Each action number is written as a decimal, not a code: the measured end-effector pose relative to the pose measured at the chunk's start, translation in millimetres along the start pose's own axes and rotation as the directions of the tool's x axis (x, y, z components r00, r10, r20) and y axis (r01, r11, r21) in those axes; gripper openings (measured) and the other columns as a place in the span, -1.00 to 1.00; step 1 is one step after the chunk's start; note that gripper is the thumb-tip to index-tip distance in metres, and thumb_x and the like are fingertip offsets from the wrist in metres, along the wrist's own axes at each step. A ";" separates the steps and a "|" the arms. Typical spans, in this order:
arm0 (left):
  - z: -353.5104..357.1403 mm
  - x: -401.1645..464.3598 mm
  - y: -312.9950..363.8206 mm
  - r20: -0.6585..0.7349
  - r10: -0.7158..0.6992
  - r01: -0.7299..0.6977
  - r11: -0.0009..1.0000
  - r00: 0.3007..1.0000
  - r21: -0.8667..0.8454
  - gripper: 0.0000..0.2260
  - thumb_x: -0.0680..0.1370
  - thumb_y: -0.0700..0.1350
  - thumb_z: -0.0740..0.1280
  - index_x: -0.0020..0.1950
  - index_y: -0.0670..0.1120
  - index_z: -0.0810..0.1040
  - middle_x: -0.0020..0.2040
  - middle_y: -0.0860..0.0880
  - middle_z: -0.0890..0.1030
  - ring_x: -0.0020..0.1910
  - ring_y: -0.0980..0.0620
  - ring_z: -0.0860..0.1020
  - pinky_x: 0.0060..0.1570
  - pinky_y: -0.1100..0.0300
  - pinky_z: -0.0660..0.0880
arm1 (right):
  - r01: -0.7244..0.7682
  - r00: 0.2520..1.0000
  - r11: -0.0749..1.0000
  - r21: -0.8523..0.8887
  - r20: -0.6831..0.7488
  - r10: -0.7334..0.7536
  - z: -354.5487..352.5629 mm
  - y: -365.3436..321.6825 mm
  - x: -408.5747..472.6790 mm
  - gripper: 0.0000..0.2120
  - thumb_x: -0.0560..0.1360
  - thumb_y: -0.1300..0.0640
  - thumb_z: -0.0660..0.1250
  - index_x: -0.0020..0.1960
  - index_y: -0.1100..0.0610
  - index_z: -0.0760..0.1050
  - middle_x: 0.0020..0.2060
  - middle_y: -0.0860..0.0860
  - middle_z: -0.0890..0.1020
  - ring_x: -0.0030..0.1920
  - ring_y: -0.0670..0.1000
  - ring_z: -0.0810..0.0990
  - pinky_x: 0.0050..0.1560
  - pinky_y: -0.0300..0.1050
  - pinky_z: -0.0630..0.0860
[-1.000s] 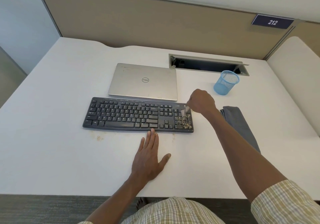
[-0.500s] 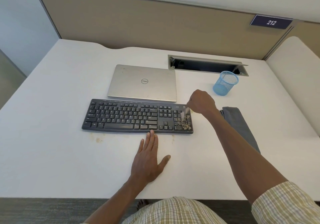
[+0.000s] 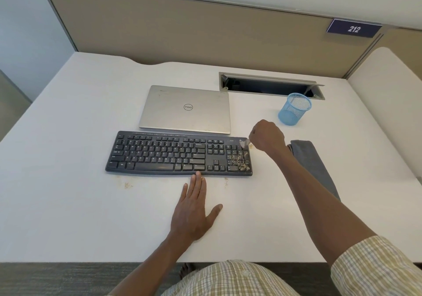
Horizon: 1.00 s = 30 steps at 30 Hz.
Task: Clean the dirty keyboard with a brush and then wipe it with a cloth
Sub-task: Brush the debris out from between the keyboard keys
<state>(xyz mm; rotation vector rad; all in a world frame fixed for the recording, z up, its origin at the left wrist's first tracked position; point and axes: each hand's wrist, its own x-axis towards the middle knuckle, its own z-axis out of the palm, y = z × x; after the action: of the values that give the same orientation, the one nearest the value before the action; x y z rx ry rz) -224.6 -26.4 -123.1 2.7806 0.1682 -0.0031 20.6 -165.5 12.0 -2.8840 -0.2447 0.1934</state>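
Observation:
A black keyboard (image 3: 178, 153) lies across the middle of the white desk (image 3: 68, 204), with pale crumbs scattered over its number pad at the right end. My right hand (image 3: 267, 137) is curled in a fist at the keyboard's far right corner and grips a small brush (image 3: 243, 143), whose pale bristles touch the top of the number pad. My left hand (image 3: 194, 209) lies flat on the desk, its fingertips against the keyboard's front edge. A folded grey cloth (image 3: 312, 165) lies to the right, partly under my right forearm.
A closed silver laptop (image 3: 186, 109) sits just behind the keyboard. A blue mesh cup (image 3: 294, 109) stands at the back right, in front of an open cable tray (image 3: 269, 86). Crumbs dot the desk in front of the keyboard (image 3: 127, 185). A beige partition closes the back.
My right hand with the brush has drawn back slightly from the number pad toward the keyboard's far right corner. The left hand has stayed in place.

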 end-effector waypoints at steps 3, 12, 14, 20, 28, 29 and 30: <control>0.6 -0.2 -1.5 -0.002 0.001 -0.001 1.000 1.000 0.004 -0.18 0.62 0.39 -0.08 0.65 -0.15 -0.18 0.64 -0.07 -0.28 0.62 0.00 -0.29 0.55 0.13 -0.30 | 0.005 1.000 1.000 0.005 0.006 -0.005 -1.5 -0.7 1.1 -0.86 0.43 0.22 0.30 -0.07 0.21 0.59 -0.16 0.11 0.66 -0.18 0.14 0.60 -0.22 -0.11 0.45; 3.4 0.0 -2.1 -0.007 -0.001 0.001 1.000 1.000 0.006 -0.19 0.62 0.39 -0.07 0.65 -0.15 -0.17 0.64 -0.08 -0.25 0.63 -0.02 -0.26 0.57 0.09 -0.23 | -0.003 0.999 1.000 -0.005 -0.047 0.002 -3.7 -0.5 3.3 -0.84 0.47 0.22 0.28 -0.01 0.22 0.59 -0.12 0.11 0.66 -0.13 0.15 0.63 -0.22 -0.11 0.45; 3.0 0.1 -1.3 -0.011 -0.001 0.001 1.000 1.000 0.002 -0.19 0.62 0.39 -0.07 0.65 -0.15 -0.16 0.65 -0.08 -0.24 0.63 -0.02 -0.25 0.57 0.09 -0.21 | -0.003 1.000 1.000 -0.030 -0.005 0.003 -3.2 -0.7 1.6 -0.84 0.46 0.24 0.28 0.00 0.23 0.57 -0.09 0.11 0.66 -0.09 0.16 0.63 -0.19 -0.10 0.45; 3.1 -0.6 -1.2 -0.023 0.007 -0.007 1.000 1.000 0.002 -0.20 0.63 0.38 -0.05 0.62 -0.14 -0.20 0.64 -0.09 -0.24 0.63 -0.03 -0.24 0.58 0.08 -0.20 | -0.006 0.999 1.000 -0.023 -0.034 0.005 -5.1 -2.5 4.6 -0.85 0.46 0.23 0.29 -0.01 0.21 0.57 -0.09 0.11 0.66 -0.10 0.16 0.63 -0.18 -0.09 0.50; 5.2 -0.8 -2.2 -0.029 0.002 -0.002 1.000 1.000 0.004 -0.20 0.63 0.38 -0.04 0.64 -0.16 -0.14 0.65 -0.10 -0.18 0.64 -0.05 -0.18 0.59 0.04 -0.11 | 0.012 1.000 0.999 -0.045 -0.003 -0.012 -2.3 -2.3 3.9 -0.84 0.45 0.23 0.28 -0.01 0.19 0.58 -0.11 0.08 0.67 -0.13 0.14 0.62 -0.20 -0.11 0.46; 4.8 -0.8 -2.0 -0.025 0.003 -0.003 1.000 1.000 0.003 -0.20 0.63 0.38 -0.04 0.64 -0.16 -0.14 0.65 -0.10 -0.20 0.64 -0.05 -0.20 0.59 0.04 -0.13 | 0.019 0.999 0.999 -0.050 0.031 -0.017 -2.5 -1.9 4.0 -0.84 0.43 0.22 0.28 -0.03 0.19 0.58 -0.12 0.08 0.67 -0.13 0.14 0.61 -0.19 -0.11 0.47; 4.4 -0.6 -1.9 -0.022 0.004 -0.004 1.000 1.000 0.000 -0.20 0.63 0.38 -0.05 0.64 -0.15 -0.16 0.64 -0.09 -0.22 0.63 -0.04 -0.22 0.59 0.06 -0.16 | 0.026 0.999 0.998 -0.050 0.047 -0.023 -3.5 -2.1 4.8 -0.85 0.42 0.21 0.30 -0.04 0.19 0.58 -0.12 0.08 0.67 -0.14 0.13 0.61 -0.19 -0.10 0.48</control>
<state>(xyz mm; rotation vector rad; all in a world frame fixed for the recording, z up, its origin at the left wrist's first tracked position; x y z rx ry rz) -225.3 -26.3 -127.8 2.7822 0.1677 0.0287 25.5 -163.3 15.3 -2.9274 -0.2973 0.2530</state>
